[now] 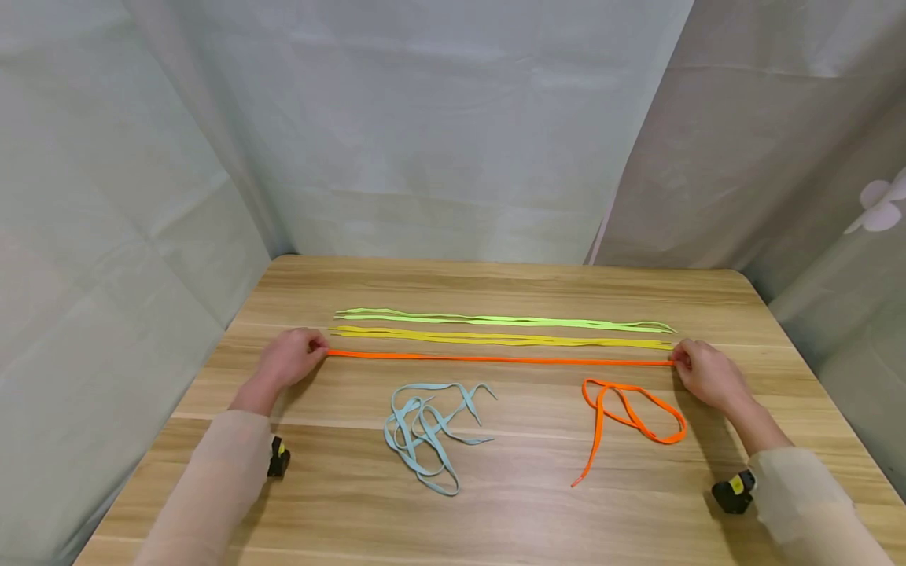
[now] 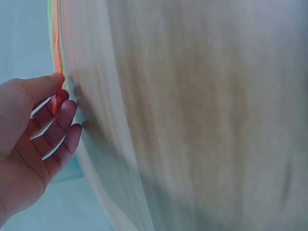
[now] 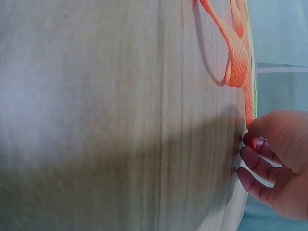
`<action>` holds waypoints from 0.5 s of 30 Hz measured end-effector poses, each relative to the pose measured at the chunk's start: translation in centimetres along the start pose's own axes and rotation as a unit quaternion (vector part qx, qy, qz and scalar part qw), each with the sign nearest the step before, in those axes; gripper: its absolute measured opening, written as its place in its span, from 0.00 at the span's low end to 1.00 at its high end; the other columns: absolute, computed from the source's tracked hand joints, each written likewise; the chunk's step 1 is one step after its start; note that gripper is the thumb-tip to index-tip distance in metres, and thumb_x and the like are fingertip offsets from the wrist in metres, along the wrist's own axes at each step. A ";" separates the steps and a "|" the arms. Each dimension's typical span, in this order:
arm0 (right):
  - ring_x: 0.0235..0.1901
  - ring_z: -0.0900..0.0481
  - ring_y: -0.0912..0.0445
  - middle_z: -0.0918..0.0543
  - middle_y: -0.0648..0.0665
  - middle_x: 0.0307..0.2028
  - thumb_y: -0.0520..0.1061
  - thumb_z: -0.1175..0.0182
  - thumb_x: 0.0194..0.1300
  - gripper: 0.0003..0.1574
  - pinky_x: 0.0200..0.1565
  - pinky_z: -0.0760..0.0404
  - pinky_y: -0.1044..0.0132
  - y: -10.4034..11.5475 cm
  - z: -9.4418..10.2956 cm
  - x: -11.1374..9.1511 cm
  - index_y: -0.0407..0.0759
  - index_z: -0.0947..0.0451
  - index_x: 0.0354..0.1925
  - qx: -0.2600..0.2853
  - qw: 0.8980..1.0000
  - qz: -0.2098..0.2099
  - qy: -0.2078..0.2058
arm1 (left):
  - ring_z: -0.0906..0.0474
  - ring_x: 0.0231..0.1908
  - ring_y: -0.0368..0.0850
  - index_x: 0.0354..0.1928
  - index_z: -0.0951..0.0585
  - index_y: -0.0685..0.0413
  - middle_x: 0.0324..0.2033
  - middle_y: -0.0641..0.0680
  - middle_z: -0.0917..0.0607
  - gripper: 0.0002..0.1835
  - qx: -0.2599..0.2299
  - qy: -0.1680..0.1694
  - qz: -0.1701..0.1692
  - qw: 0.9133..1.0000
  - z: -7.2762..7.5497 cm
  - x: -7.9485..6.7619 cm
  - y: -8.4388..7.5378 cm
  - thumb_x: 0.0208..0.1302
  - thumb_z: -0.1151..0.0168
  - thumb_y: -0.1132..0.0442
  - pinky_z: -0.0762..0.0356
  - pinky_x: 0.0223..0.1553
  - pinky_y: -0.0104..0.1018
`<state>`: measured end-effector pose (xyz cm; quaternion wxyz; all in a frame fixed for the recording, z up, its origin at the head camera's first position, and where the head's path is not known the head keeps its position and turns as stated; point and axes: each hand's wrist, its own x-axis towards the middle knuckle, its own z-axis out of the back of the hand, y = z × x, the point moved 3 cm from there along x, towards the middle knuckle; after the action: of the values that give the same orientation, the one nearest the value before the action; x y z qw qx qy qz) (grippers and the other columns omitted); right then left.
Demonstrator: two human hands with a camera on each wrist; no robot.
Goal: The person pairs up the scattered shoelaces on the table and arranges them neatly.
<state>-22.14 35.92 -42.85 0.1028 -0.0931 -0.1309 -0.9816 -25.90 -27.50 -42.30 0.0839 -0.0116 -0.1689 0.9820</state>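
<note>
I see, at left, the left hand (image 1: pixel 292 358) pinching a straight orange shoelace (image 1: pixel 495 360) in front of yellow shoelaces (image 1: pixel 623 343); then a tangled light-blue shoelace (image 1: pixel 432 431), a looped orange shoelace (image 1: pixel 599 413), and the right hand (image 1: pixel 710 374) pinching the straight one's opposite end, tabletop (image 1: pixel 531 519) contact unclear.

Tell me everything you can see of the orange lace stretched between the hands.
The orange lace is a flat, narrow, bright band, apparently woven. It runs nearly straight across the wood-grained table, just nearer than the yellow laces and apart from them. The left hand pinches one end, the right hand the other; whether its middle touches the table is unclear.
</note>
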 end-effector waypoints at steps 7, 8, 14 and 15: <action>0.26 0.27 0.47 0.24 0.37 0.27 0.33 0.42 0.53 0.06 0.31 0.26 0.49 -0.1 -0.1 0.1 0.31 0.26 0.33 0.001 1.000 -0.004 0.005 | 0.29 0.29 0.46 0.31 0.20 0.52 0.27 0.51 0.22 0.03 0.004 0.004 0.010 1.000 -0.3 0.3 -0.2 0.60 0.41 0.62 0.34 0.30 0.39; 0.26 0.27 0.47 0.24 0.37 0.27 0.33 0.42 0.53 0.06 0.31 0.26 0.49 -0.1 -0.1 0.1 0.31 0.26 0.33 0.000 1.000 -0.004 0.004 | 0.29 0.28 0.46 0.31 0.20 0.52 0.27 0.51 0.22 0.03 0.004 0.005 0.012 1.000 -0.3 0.3 -0.2 0.60 0.41 0.62 0.34 0.30 0.39; 0.26 0.27 0.47 0.25 0.36 0.27 0.33 0.41 0.53 0.07 0.31 0.27 0.49 0.1 -0.2 0.1 0.32 0.26 0.33 -0.006 1.000 -0.010 0.003 | 0.29 0.29 0.46 0.32 0.21 0.51 0.28 0.52 0.21 0.03 0.003 0.011 0.023 1.000 -0.7 0.5 0.1 0.60 0.42 0.62 0.33 0.29 0.39; 0.26 0.27 0.46 0.25 0.36 0.27 0.33 0.41 0.53 0.07 0.31 0.27 0.49 0.1 -0.2 0.1 0.32 0.26 0.33 -0.007 1.000 -0.012 0.004 | 0.29 0.30 0.47 0.31 0.21 0.51 0.28 0.52 0.21 0.03 0.003 0.010 0.024 1.000 -0.7 0.5 0.1 0.60 0.42 0.62 0.32 0.30 0.40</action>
<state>-22.23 35.78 -43.01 0.0912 -0.0884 -0.1251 -0.9840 -26.36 -27.26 -42.98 0.0622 -0.0252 -0.1647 0.9841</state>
